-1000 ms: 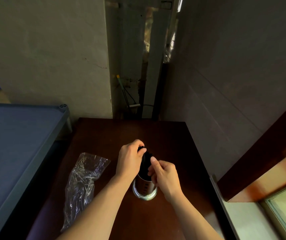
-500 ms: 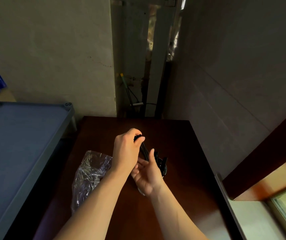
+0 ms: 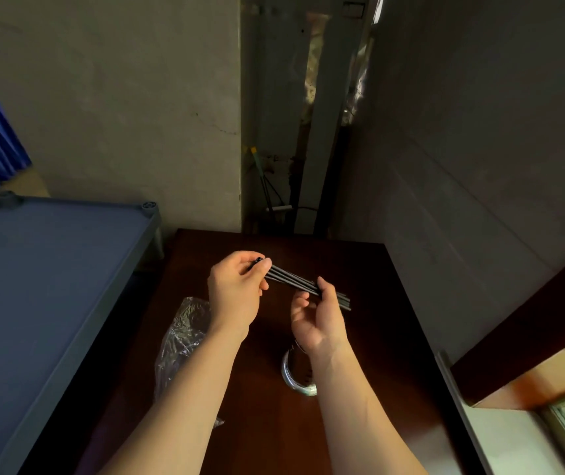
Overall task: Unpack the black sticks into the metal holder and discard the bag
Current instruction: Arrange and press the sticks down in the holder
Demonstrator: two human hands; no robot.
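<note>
Left hand [image 3: 234, 293] and right hand [image 3: 318, 317] both grip the black sticks [image 3: 294, 282] above the desk [image 3: 359, 269]. Metal holder [image 3: 296, 371] near the front edge, contents hidden by the right wrist. Bag [image 3: 181, 337] lies crumpled by the left edge.

Black sticks [image 3: 294, 281] bundled, tilted, above the table; shiny metal holder [image 3: 296, 373] stands below; crumpled clear bag [image 3: 181, 341] lies left.

You stood at the near edge of the table [image 3: 359, 269]. Your left hand [image 3: 236, 296] was at about eleven o'clock above it, and your right hand [image 3: 318, 320] was at about one o'clock. The sticks [image 3: 294, 282] ran between both hands, held up off the table. The metal holder [image 3: 296, 371] stood on the table under your right wrist. The bag [image 3: 181, 341] lay on the table at nine o'clock from the holder, partly behind your left arm. A shelf [image 3: 51, 269] sat left of the table.
</note>
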